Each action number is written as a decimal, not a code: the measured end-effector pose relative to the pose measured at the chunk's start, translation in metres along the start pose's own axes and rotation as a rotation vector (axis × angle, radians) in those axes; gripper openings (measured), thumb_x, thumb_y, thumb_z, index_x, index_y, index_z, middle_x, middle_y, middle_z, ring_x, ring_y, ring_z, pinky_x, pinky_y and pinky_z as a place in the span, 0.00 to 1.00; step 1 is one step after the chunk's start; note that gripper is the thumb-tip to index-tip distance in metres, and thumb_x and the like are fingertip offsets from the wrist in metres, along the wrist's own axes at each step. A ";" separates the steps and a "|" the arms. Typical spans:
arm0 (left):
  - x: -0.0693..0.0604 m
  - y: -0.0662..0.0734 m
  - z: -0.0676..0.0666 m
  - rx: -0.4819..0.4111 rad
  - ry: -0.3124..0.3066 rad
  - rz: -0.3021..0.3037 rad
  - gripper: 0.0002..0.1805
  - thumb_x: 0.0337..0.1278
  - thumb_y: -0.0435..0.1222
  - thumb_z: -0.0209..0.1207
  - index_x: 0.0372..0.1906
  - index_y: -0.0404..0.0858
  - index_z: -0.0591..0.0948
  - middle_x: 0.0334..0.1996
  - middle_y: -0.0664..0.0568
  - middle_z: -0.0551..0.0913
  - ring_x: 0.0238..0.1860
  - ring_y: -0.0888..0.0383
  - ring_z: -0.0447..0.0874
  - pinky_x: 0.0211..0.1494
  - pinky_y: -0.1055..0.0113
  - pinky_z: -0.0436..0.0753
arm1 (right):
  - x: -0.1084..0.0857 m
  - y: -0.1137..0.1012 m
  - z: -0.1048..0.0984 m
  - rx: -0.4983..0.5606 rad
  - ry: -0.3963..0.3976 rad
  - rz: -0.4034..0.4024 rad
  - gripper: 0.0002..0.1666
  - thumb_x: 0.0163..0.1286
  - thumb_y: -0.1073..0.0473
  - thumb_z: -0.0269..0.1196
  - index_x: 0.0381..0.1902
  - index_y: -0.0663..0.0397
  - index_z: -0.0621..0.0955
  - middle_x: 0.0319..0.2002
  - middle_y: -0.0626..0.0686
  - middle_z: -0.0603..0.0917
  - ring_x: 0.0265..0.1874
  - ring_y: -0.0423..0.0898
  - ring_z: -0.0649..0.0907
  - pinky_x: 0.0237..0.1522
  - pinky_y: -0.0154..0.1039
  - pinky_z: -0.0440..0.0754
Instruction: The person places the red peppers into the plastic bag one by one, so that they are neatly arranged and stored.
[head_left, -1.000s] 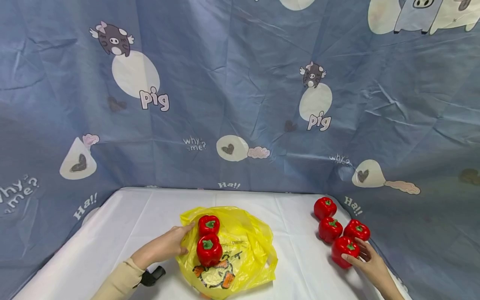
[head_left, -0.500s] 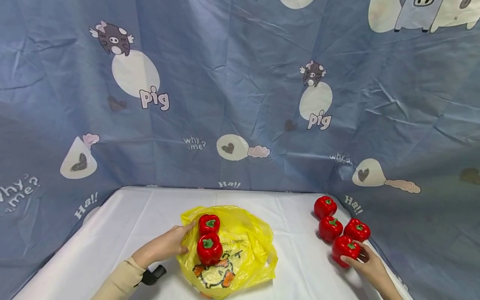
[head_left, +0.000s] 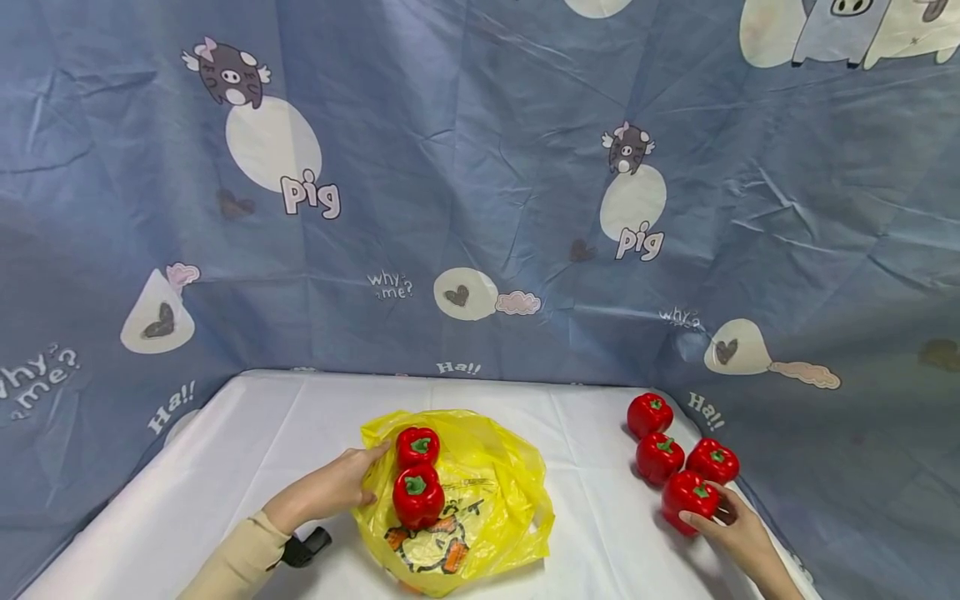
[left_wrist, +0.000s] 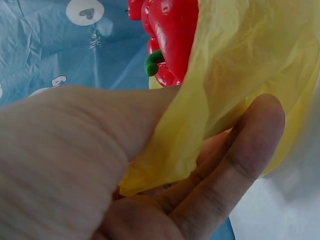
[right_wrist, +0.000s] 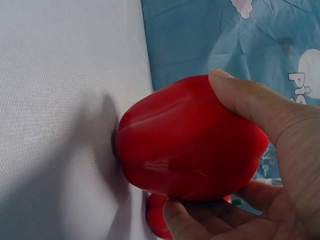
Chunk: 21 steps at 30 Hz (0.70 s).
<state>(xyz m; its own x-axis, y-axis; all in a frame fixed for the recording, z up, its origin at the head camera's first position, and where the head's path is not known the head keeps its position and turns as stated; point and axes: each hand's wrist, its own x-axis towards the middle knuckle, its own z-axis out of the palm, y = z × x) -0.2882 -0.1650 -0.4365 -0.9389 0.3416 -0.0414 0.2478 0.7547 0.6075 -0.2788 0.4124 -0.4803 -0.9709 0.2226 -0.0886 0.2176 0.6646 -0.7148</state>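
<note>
A yellow plastic bag (head_left: 502, 492) lies on the white table, with two red bell peppers (head_left: 418, 497) at its left part. My left hand (head_left: 341, 483) grips the bag's left edge; in the left wrist view the yellow film (left_wrist: 175, 155) runs between thumb and fingers. Over at the right, my right hand (head_left: 738, 529) holds the nearest red bell pepper (right_wrist: 190, 140) of a cluster, thumb on one side and fingers on the other. That pepper appears to rest on the table. Behind it sit three more red peppers (head_left: 660, 458).
The white table (head_left: 300, 442) meets a blue printed curtain (head_left: 480, 208) at its back and sides. A black object (head_left: 306, 548) shows beside the left wrist. White tabletop lies between the bag and the pepper cluster.
The right thumb and fingers have closed in slightly round the near pepper. The left hand and the bag keep their places.
</note>
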 end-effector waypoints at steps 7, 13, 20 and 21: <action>0.000 -0.001 0.000 -0.016 -0.005 0.017 0.44 0.41 0.20 0.67 0.69 0.24 0.63 0.63 0.30 0.71 0.46 0.54 0.78 0.36 0.65 0.78 | -0.003 -0.004 0.000 -0.009 0.014 -0.028 0.59 0.57 0.36 0.68 0.70 0.70 0.57 0.64 0.75 0.65 0.62 0.70 0.69 0.57 0.57 0.75; 0.000 -0.002 -0.001 -0.017 -0.002 0.027 0.44 0.41 0.20 0.67 0.69 0.24 0.63 0.63 0.30 0.72 0.49 0.52 0.78 0.39 0.64 0.79 | -0.004 -0.008 0.001 -0.018 0.023 -0.050 0.56 0.59 0.38 0.67 0.70 0.69 0.57 0.64 0.74 0.66 0.61 0.69 0.71 0.56 0.56 0.76; 0.000 -0.002 0.000 -0.018 -0.009 0.039 0.44 0.41 0.20 0.66 0.69 0.23 0.62 0.63 0.29 0.71 0.45 0.53 0.78 0.37 0.65 0.79 | -0.005 -0.013 0.005 -0.007 0.029 -0.030 0.60 0.58 0.35 0.66 0.71 0.70 0.55 0.64 0.75 0.66 0.62 0.70 0.70 0.56 0.55 0.77; 0.000 -0.002 0.000 -0.015 -0.009 0.041 0.44 0.41 0.20 0.66 0.69 0.23 0.62 0.63 0.29 0.71 0.45 0.53 0.78 0.36 0.65 0.79 | -0.005 -0.014 0.005 -0.005 0.031 -0.034 0.60 0.58 0.35 0.66 0.71 0.70 0.55 0.65 0.75 0.66 0.62 0.69 0.70 0.56 0.55 0.77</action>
<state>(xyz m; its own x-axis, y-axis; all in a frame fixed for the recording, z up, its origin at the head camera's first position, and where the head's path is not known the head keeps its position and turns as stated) -0.2886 -0.1667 -0.4376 -0.9259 0.3771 -0.0236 0.2821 0.7314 0.6209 -0.2770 0.3986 -0.4734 -0.9740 0.2224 -0.0427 0.1855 0.6756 -0.7136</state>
